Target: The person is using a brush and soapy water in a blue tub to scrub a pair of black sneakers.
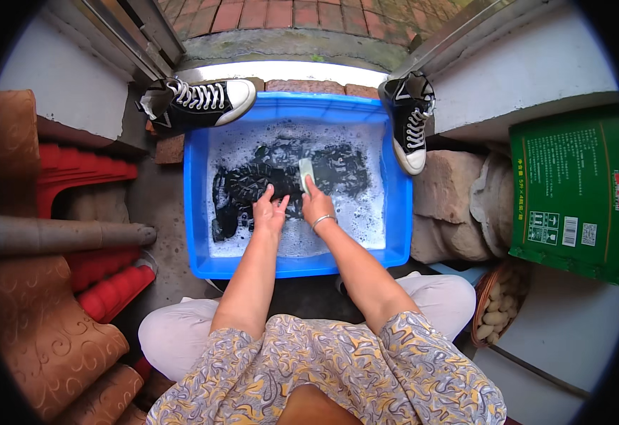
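A blue plastic tub [192, 223] holds sudsy water, with dark patterned cloth [245, 183] lying partly under the surface. My right hand [317, 206], with a bracelet at its wrist, grips a pale greenish-white bar [306, 172], which looks like soap. The bar stands over the cloth near the tub's middle. To its left, my left hand [270, 210] is at the near edge of the cloth, fingertips against it and two digits visibly apart. Whether those fingers pinch the cloth is not clear, as part of the hand is hidden.
Black-and-white canvas sneakers rest at the tub's far left [197, 101] and far right [410, 125] corners. Stone blocks [442, 186] and a green carton [564, 196] with printing stand right, near a basket [482, 305] of potato-like items. Brown roof tiles [49, 329] and a pole [65, 232] lie left.
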### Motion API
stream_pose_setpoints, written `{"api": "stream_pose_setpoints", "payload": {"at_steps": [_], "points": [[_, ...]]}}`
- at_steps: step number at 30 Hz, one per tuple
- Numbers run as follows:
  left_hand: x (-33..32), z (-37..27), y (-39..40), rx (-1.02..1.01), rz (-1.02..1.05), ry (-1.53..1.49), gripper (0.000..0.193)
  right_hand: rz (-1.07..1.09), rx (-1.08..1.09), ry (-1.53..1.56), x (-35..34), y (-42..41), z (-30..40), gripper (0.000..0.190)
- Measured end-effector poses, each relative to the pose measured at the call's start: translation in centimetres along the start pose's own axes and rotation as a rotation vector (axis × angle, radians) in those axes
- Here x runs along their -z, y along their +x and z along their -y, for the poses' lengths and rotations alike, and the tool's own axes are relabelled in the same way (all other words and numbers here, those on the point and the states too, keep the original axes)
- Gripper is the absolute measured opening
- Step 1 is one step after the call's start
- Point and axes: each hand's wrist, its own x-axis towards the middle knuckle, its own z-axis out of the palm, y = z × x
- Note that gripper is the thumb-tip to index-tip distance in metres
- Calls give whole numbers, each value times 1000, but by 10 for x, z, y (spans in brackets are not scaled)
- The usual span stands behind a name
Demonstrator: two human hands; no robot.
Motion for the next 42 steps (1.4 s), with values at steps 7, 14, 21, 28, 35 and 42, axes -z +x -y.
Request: {"api": "stream_pose_setpoints", "payload": {"at_steps": [7, 14, 21, 28, 35, 42], "points": [[-9, 8, -5, 50, 40, 3, 20, -89, 29, -22, 10, 22, -33, 46], [3, -2, 1, 34, 43, -41, 18, 80, 53, -28, 4, -14, -9, 50], [-5, 8, 0, 41, 82, -44, 20, -28, -29, 29, 5, 16, -6, 46], [8, 3, 12, 74, 123, -16, 24, 107, 188, -83, -1, -14, 22, 47], [3, 9, 0, -7, 75, 56, 31, 94, 186, -57, -5, -21, 18, 45], [-6, 16, -1, 66, 112, 2, 17, 54, 85, -91, 11, 9, -5, 48]]}}
